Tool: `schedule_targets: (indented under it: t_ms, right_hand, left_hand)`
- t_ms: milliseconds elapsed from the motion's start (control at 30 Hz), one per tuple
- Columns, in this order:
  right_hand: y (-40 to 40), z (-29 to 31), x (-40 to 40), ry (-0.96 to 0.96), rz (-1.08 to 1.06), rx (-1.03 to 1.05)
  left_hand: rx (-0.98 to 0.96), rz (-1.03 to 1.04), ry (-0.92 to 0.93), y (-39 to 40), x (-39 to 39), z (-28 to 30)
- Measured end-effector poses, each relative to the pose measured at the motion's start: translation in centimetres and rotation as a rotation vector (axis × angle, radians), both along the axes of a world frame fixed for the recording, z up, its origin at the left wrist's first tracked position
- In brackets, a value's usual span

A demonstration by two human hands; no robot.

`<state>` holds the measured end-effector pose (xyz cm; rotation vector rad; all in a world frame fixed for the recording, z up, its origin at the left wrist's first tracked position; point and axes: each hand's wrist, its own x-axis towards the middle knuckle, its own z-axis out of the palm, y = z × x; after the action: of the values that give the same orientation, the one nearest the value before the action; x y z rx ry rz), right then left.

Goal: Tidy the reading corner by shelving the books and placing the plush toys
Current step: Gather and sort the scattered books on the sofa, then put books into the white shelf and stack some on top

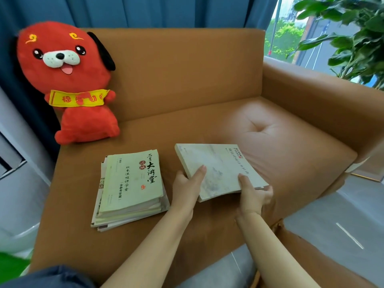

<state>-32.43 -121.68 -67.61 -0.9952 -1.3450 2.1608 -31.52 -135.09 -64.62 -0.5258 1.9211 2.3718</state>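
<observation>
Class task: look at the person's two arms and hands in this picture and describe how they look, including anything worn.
Both forearms are bare, with no sleeves in view. The left hand wears no glove or ring that shows. The right hand is also ungloved; a thin bracelet seems to circle its wrist. Fingernails look short and unpainted.

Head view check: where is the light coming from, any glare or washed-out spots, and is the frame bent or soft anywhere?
Head view: daylight enters from the window at upper right, leaving a pale sheen on the sofa seat; the plant is smeared and soft; wide-angle bending curves the sofa's armrest and frame edges; the book stack and the book held by both hands read fairly sharp.
</observation>
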Motion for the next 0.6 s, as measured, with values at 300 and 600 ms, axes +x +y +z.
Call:
schedule_targets:
  t_ms: [300,600]
  right_hand:
    - [-2.3,5.6,-0.5,0.212,0.528,-0.543]
    - [-8.4,8.7,-2.3,0.287,1.012,-0.403]
  left_hand:
    - [-0.09,0.045,0.208,-2.3,2.2,3.7]
    - [0.024,0.237,0.205,-13.6,5.0,9.5]
